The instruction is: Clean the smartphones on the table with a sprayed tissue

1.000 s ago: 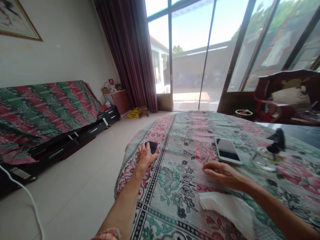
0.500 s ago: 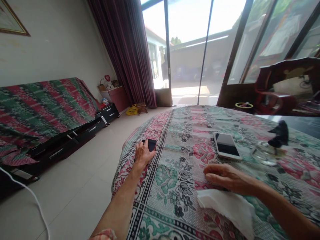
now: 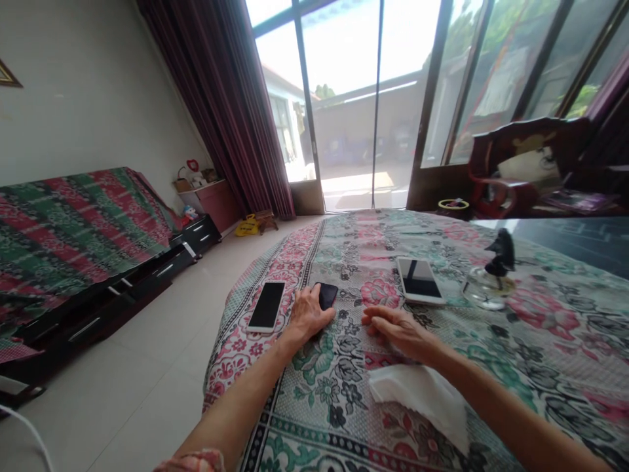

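Note:
My left hand (image 3: 308, 313) grips a dark phone (image 3: 327, 296) lying on the patterned tablecloth, its fingers and thumb spread over the phone's sides and part of it hidden beneath. Just left of that hand lies a white phone (image 3: 266, 307) with a black screen facing up. My right hand (image 3: 398, 331) hovers over or rests on the cloth, fingers loosely bent and nothing visible in them. Beyond it is a white tablet (image 3: 420, 280), screen up. Nearer to me, below the right wrist, a crumpled white cloth or tissue (image 3: 422, 396) is spread out.
A clear spray bottle (image 3: 489, 285) with a black head stands right of the tablet. The tablecloth (image 3: 344, 419) drapes over the table's rounded left edge. Farther off are a wooden armchair (image 3: 511, 170), a covered low cabinet (image 3: 88, 223) and glass doors (image 3: 354, 131).
My left hand has slid right with the dark phone, and the white phone now shows where the hand was. My right hand stays near the tablet. The view has turned right.

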`<action>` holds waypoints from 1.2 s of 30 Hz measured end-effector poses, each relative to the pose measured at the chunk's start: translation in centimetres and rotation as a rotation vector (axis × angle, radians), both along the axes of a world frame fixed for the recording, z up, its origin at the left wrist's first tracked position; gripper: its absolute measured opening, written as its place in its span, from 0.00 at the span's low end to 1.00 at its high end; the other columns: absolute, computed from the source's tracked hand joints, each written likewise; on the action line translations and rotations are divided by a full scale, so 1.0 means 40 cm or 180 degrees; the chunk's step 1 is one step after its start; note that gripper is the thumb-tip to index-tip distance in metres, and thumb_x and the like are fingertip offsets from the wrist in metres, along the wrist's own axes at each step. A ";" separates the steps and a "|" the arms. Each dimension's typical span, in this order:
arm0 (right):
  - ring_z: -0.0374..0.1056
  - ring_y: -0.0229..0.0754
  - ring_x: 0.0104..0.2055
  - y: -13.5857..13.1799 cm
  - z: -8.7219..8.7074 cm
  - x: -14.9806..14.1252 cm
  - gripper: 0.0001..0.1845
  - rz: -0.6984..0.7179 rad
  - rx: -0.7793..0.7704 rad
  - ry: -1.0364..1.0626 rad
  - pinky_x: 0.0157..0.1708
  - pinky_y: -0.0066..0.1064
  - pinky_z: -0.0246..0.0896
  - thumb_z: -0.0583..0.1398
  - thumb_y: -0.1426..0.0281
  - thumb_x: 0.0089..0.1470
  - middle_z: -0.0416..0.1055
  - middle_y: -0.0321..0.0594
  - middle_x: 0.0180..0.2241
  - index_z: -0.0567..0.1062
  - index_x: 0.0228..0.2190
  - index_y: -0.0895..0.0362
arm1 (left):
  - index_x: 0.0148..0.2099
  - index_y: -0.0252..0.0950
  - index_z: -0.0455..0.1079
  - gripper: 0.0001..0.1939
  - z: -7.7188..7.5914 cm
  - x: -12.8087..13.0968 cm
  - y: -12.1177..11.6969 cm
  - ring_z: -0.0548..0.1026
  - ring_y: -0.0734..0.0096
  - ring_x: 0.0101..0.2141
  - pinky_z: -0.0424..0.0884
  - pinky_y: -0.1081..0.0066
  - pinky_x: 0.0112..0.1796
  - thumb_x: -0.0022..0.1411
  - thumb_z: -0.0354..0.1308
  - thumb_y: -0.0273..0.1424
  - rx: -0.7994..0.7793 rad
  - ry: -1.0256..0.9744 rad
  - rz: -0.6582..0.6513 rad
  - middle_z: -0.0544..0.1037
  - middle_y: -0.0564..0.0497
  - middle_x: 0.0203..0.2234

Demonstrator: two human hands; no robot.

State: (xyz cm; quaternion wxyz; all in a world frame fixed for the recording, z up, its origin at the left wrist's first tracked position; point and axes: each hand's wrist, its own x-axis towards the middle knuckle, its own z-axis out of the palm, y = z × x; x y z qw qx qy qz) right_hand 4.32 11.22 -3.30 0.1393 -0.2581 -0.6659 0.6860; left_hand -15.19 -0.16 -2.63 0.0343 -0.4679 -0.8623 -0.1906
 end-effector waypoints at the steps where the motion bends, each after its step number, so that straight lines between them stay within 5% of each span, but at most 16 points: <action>1: 0.69 0.36 0.32 -0.004 0.004 -0.002 0.19 -0.0092 -0.0187 0.0055 0.29 0.26 0.64 0.63 0.64 0.46 0.74 0.44 0.38 0.73 0.40 0.58 | 0.56 0.32 0.66 0.33 0.001 0.018 0.015 0.70 0.52 0.47 0.63 0.62 0.50 0.50 0.62 0.42 0.0066 -0.0091 -0.0070 0.74 0.39 0.44; 6: 0.72 0.37 0.37 -0.020 0.036 0.015 0.16 -0.0299 -0.0749 0.0182 0.33 0.24 0.69 0.65 0.68 0.47 0.74 0.45 0.43 0.75 0.41 0.57 | 0.55 0.34 0.67 0.29 0.018 0.077 0.059 0.74 0.58 0.43 0.68 0.66 0.45 0.52 0.61 0.40 0.0517 -0.0924 -0.0420 0.76 0.42 0.43; 11: 0.72 0.35 0.37 -0.031 0.050 0.016 0.14 -0.0395 -0.0938 0.0176 0.32 0.21 0.69 0.65 0.72 0.48 0.74 0.43 0.45 0.76 0.40 0.56 | 0.50 0.33 0.72 0.18 0.028 0.066 0.058 0.76 0.65 0.35 0.70 0.70 0.39 0.58 0.54 0.31 0.0702 -0.1503 -0.0171 0.79 0.46 0.34; 17: 0.72 0.34 0.32 -0.010 0.054 0.018 0.10 -0.0706 -0.0892 0.0087 0.27 0.19 0.69 0.64 0.74 0.49 0.77 0.44 0.36 0.77 0.37 0.59 | 0.48 0.32 0.74 0.17 -0.004 0.068 0.072 0.77 0.68 0.35 0.70 0.72 0.40 0.56 0.52 0.24 0.1053 -0.1814 -0.0136 0.80 0.46 0.35; 23: 0.72 0.34 0.29 0.025 0.064 0.050 0.06 -0.1120 -0.0748 -0.0082 0.24 0.19 0.68 0.61 0.76 0.50 0.77 0.43 0.34 0.75 0.33 0.60 | 0.46 0.34 0.75 0.19 -0.045 0.088 0.110 0.75 0.74 0.28 0.69 0.78 0.30 0.50 0.55 0.23 0.1126 -0.2567 -0.0303 0.79 0.51 0.30; 36: 0.71 0.33 0.29 0.036 0.040 0.054 0.05 -0.0960 -0.0043 -0.0183 0.22 0.18 0.65 0.60 0.73 0.50 0.76 0.40 0.31 0.76 0.30 0.58 | 0.42 0.33 0.77 0.15 -0.066 0.093 0.129 0.77 0.72 0.30 0.72 0.73 0.37 0.53 0.55 0.23 0.1384 -0.2102 -0.0258 0.81 0.50 0.29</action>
